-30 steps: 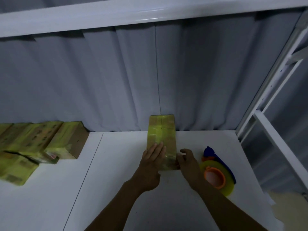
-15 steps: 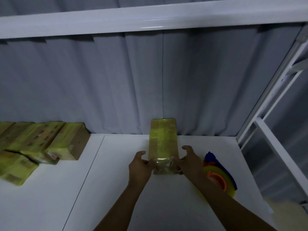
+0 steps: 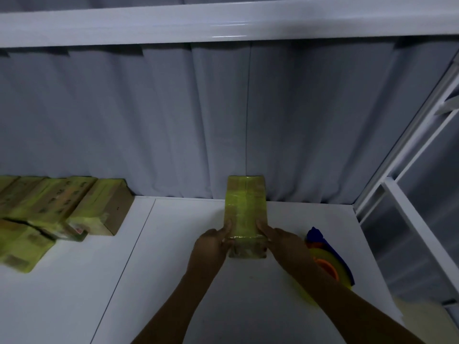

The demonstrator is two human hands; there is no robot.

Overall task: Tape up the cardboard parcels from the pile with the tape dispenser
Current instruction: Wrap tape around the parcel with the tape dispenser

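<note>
A long cardboard parcel (image 3: 244, 209) wrapped in yellow tape lies lengthwise on the white table (image 3: 173, 281), its far end near the curtain. My left hand (image 3: 213, 244) grips its near left side and my right hand (image 3: 283, 243) grips its near right side. The tape dispenser (image 3: 327, 259), blue with an orange core and a yellow tape roll, lies on the table just right of my right forearm, partly hidden by it.
A pile of yellow-taped cardboard parcels (image 3: 57, 212) sits at the left of the table. A grey curtain (image 3: 223, 120) hangs behind. A white shelf beam (image 3: 223, 23) runs overhead and a white frame (image 3: 409, 194) stands at the right.
My left hand slid off the parcel's top to its left side. Both hands now clasp the near end from either side.
</note>
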